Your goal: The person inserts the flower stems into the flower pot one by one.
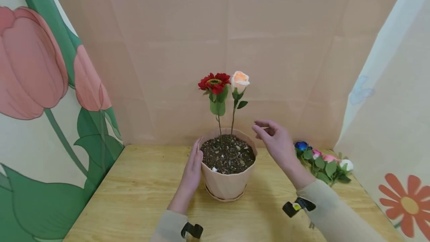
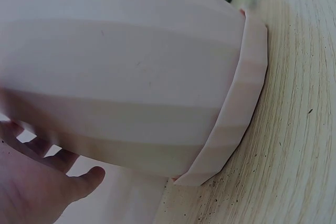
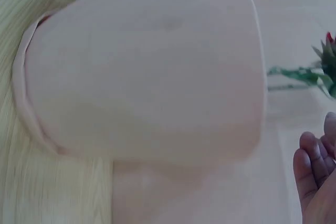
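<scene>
A pale pink flower pot (image 1: 226,184) filled with dark soil (image 1: 228,156) stands on a matching saucer (image 1: 226,198). Out of the soil rise a red flower (image 1: 215,82) with a yellow-ringed centre and, to its right, a pale peach rose (image 1: 240,81). My left hand (image 1: 192,167) rests along the pot's left side, fingers extended toward the rim; the left wrist view shows its thumb (image 2: 88,181) apart from the wall. To the right of the rim, in the air, is my right hand (image 1: 275,141), its fingers loosely bent and holding nothing.
Several artificial flowers (image 1: 322,163), blue, pink and white with green leaves, lie on the wooden table (image 1: 144,189) at the right. A plain tan sheet (image 1: 168,66) hangs behind the pot. Flower-printed panels (image 1: 40,66) flank both sides. Soil specks (image 2: 215,198) dot the table by the saucer.
</scene>
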`<state>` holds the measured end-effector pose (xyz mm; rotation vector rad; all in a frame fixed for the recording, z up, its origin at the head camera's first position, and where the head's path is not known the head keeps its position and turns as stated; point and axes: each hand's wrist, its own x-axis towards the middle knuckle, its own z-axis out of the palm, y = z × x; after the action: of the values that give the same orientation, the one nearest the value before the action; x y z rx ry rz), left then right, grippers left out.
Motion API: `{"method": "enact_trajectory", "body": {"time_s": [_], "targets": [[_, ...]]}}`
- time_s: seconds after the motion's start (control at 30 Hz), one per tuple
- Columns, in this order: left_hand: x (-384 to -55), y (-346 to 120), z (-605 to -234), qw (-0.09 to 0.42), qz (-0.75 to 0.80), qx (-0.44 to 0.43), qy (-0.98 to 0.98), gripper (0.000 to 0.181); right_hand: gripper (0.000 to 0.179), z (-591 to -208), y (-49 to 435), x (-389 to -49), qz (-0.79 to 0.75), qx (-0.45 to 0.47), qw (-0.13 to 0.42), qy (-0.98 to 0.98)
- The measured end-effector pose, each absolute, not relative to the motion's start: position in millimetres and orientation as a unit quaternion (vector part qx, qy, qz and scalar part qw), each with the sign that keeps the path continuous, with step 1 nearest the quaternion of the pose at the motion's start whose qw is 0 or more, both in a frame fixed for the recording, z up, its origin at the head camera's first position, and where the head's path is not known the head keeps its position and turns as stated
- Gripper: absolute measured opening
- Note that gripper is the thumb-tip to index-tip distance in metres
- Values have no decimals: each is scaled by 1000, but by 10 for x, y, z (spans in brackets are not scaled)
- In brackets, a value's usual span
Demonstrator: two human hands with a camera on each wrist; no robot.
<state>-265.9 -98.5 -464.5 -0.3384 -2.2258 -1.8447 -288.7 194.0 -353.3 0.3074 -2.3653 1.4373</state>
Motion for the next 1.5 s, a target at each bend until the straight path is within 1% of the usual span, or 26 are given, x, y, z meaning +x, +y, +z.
{"method": "enact_trajectory", "body": {"time_s": [0.17,0.47,0.73,1.07,1.17,1.33,1.4,1.5], "targets": [[-2665,-992,-4645,118,-628,-117,-760,56,46,-3532,2293,-2801,463,98,192,-860],[-2646,-1020,-4615,114,-634,-116,-756,57,52,-3662,2837,-2709,416,93,180,-887],[-2651,-1020,-4617,114,-638,-124,-751,56,46,-3847,3115,-2634,336,90,187,-919],[-2649,-1006,-4634,107,-642,-112,-751,56,48,-4196,3378,-2568,288,72,140,-944],[-2651,-1005,-4643,105,-644,-113,-749,56,53,-4311,3444,-2560,281,63,117,-950],[-2641,-998,-4637,106,-644,-112,-750,55,68,-4495,3546,-2547,285,34,58,-956],[-2644,-994,-4638,107,-643,-113,-750,55,71,-4566,3585,-2546,281,29,50,-958],[-2641,-992,-4635,106,-643,-112,-750,56,71,-4667,3633,-2543,266,30,49,-962]]}}
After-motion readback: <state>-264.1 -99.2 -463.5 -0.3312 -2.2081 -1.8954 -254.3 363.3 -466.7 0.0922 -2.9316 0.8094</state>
